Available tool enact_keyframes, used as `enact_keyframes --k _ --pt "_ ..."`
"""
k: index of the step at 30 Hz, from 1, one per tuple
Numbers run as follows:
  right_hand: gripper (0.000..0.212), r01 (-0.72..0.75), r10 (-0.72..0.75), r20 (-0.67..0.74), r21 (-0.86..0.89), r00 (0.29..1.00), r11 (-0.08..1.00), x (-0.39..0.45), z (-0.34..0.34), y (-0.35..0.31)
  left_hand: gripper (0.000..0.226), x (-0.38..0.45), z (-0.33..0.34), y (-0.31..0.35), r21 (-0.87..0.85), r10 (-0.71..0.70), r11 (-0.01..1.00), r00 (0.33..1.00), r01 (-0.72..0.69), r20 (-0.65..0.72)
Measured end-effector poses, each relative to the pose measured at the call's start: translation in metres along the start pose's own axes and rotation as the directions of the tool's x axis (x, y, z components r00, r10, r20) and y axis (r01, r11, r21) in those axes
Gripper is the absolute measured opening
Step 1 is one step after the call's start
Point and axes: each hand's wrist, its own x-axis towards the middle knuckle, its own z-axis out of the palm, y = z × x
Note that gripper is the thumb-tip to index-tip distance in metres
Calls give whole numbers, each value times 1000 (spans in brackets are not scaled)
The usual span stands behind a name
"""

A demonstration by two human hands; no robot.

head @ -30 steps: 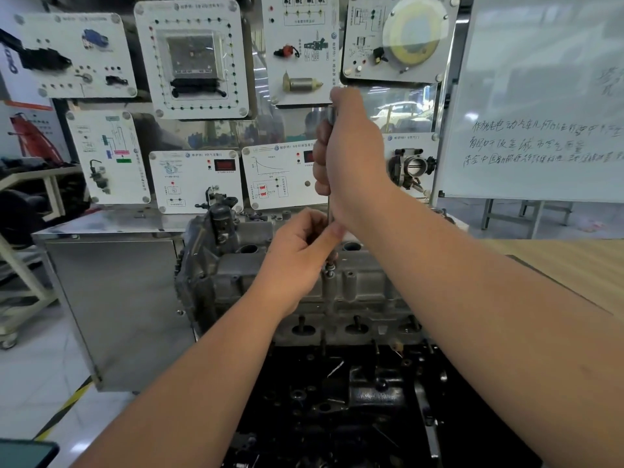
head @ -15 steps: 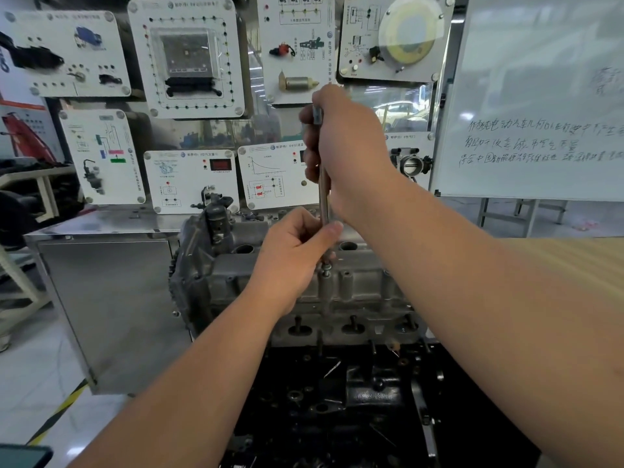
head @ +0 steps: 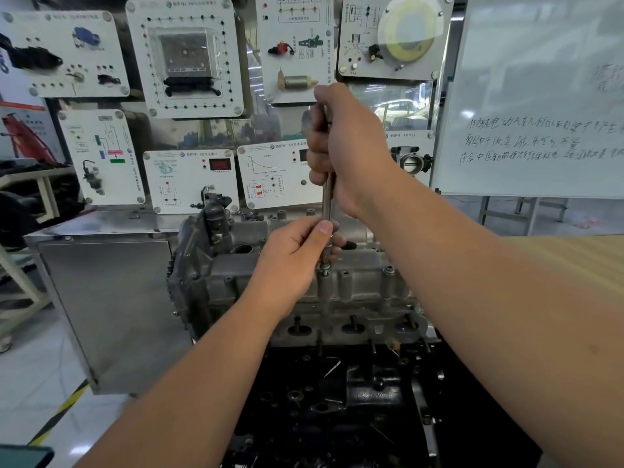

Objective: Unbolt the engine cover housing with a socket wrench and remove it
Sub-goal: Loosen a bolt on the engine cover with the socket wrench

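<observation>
the socket wrench (head: 327, 201) is held upright a little above frame centre, its long axis running from 12 o'clock to 6 o'clock, drive end pointing down onto a bolt (head: 325, 269) on the top edge of the engine cover housing (head: 358, 288). the upper part of the tool is wrapped by the right hand (head: 341, 146), fingers curled fully round it. the lower shaft is pinched between thumb and fingers of the left hand (head: 297, 251), just above the bolt.

the likeliest fault is judged to be the socket being tipped off the bolt head: with so long a shaft, a small lean at the top would be magnified at the tip, and the head could be rounded or the tool slipped onto the casting. a freed bolt could also be dropped into the dark open engine block (head: 337, 400) at 6 o'clock, where it would be hard to retrieve. other bolts along the housing appear still seated, so lifting it now would be premature.
</observation>
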Motion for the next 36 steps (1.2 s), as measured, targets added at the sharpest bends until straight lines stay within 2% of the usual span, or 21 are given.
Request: enact_keyframes --k 3,6,8,11,14,17,20,25,30,33,36 --pt "33 30 -44 -136 -102 990 994 0 3 4 21 3 3 -2 7 16 1000 997 -16 -76" --pt "36 23 -38 -141 -103 989 994 -1 8 6 27 4 8 -2 -2 37 999 985 -38 -171" --pt "38 28 -42 -147 -95 988 995 -1 12 7 31 4 9 -3 1 43 999 982 -44 -186" --pt "43 88 -105 -171 -104 980 991 -1 15 8 31 3 4 -1 23 34 999 994 -32 -101" --pt "45 115 -137 -82 -227 987 967 3 15 7 31 -1 -3 0 16 -20 1000 999 19 35" --pt "43 -25 27 51 -51 998 998 2 9 2 29 -5 -2 0 -4 -14 1000 998 14 65" --pt "46 -52 48 175 18 983 998 2 2 2 24 -5 1 2 -6 -9 1000 1000 9 -3" --pt "44 -71 74 118 -28 990 997 -1 2 2 14 0 0 6 -66 -50 997 998 46 -49" --pt "39 -27 21 -39 -157 999 987 -3 18 -1 30 5 6 3 -99 -39 995 991 26 -131" --pt "37 23 -34 -80 -133 996 991 -5 21 2 39 6 2 0 -75 -34 997 995 26 -99" --pt "38 52 -53 -6 -144 999 988 -4 19 4 35 2 -4 0 -68 -58 996 998 59 16"
